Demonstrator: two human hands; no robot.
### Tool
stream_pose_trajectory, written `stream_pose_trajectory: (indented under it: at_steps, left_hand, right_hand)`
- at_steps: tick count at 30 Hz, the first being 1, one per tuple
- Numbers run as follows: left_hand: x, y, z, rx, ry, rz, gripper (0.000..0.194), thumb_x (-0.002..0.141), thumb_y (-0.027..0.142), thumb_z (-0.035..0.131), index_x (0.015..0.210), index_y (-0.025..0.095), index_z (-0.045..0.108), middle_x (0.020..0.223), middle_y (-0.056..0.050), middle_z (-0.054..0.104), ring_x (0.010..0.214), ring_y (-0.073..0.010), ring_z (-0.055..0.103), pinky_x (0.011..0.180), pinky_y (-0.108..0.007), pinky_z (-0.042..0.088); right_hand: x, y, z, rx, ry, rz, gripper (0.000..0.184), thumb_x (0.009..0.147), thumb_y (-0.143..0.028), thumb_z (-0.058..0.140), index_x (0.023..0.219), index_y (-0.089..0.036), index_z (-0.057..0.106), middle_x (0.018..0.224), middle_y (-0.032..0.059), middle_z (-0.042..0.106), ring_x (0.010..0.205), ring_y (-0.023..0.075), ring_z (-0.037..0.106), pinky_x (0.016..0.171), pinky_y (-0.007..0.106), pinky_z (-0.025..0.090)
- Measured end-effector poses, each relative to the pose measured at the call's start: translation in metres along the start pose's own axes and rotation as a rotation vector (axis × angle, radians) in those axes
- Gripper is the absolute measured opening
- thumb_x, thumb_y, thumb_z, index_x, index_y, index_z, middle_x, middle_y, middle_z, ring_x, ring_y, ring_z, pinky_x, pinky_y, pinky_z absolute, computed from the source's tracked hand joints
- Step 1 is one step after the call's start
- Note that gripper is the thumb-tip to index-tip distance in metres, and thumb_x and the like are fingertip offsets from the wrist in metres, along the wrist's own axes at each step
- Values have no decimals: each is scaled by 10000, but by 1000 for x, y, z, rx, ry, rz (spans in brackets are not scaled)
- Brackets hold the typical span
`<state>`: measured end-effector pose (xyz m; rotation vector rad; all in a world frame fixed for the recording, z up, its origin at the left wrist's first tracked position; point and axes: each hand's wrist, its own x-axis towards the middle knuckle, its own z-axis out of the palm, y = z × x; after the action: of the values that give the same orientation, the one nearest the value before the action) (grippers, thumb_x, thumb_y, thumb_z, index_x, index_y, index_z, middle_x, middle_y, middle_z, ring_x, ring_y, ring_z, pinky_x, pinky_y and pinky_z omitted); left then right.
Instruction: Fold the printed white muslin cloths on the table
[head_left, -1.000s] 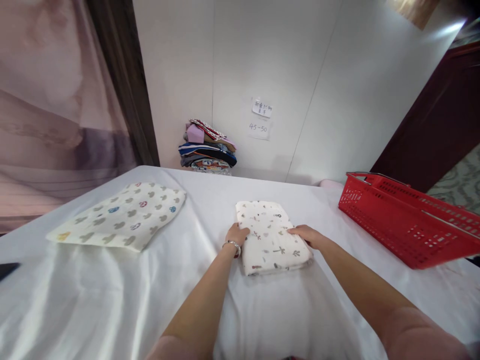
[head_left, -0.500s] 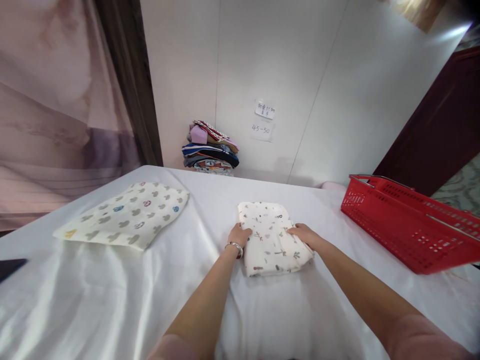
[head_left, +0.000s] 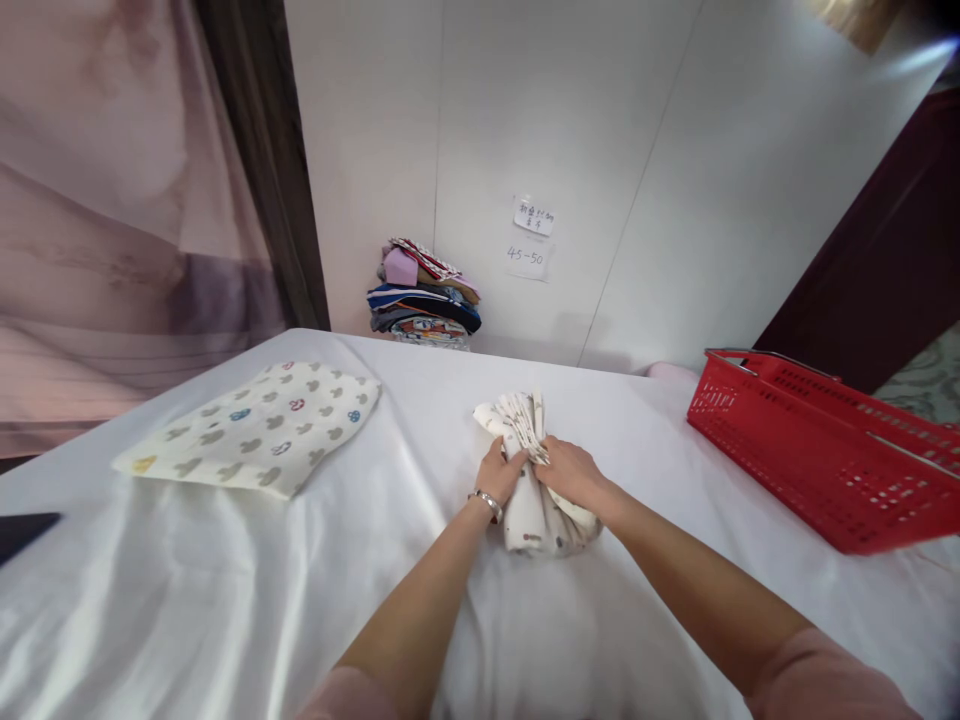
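Gripping bunched cloth, right fingers partly hidden, basket cut off.

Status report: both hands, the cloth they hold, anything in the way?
Left hand, right hand: both gripping. Printed cloth: bunched between them, on white sheet. Nothing blocking the hands; red basket apart, to the right.

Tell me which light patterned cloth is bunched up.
The center cloth, gathered between the left hand and right hand; the other cloth, farther left, lies flat.
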<state>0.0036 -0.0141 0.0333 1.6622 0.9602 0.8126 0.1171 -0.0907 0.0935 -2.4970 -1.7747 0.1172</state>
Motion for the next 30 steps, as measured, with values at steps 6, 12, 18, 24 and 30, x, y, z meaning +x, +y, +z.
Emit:
stream_pose_trajectory:
  at_steps: [6,12,18,24,30]
  left_hand:
    - [-3,3,3,-174,-98,-113,601,785,517,461,1275,178,384,802,-42,603,626,-137,554,592,-255,447]
    - [-8,13,3,-453,-256,-234,746,773,577,454,1376,230,185,876,-44,580,534,-103,557,501,-243,471]
    - [-9,17,4,-493,-330,-200,730,785,529,482,1372,233,165,914,-86,625,556,-139,609,512,-267,486]
    - [7,-3,5,-344,-146,-250,504,770,487,478,1156,164,461,830,-79,651,554,-142,609,503,-251,489]
    - [12,-17,7,-212,-180,-186,567,579,582,585,957,159,566,764,-54,663,617,-200,629,596,-326,534]
  right_hand:
    - [-2,7,-11,142,-45,14,441,757,-575,419,923,-186,546,945,71,626,843,216,576,613,258,353]
    - [-1,13,-18,218,-113,37,507,684,-608,491,938,-178,578,960,85,627,841,228,579,591,254,369]
    - [13,29,-21,303,-154,115,356,636,-342,561,924,-142,617,926,101,641,839,234,574,591,248,364]
    - [17,65,-23,557,-80,147,365,616,-272,559,958,-171,635,926,33,649,839,183,574,620,216,398]
    - [-14,131,-40,954,29,161,608,648,-261,550,1242,-179,452,873,18,639,756,151,593,655,241,437]
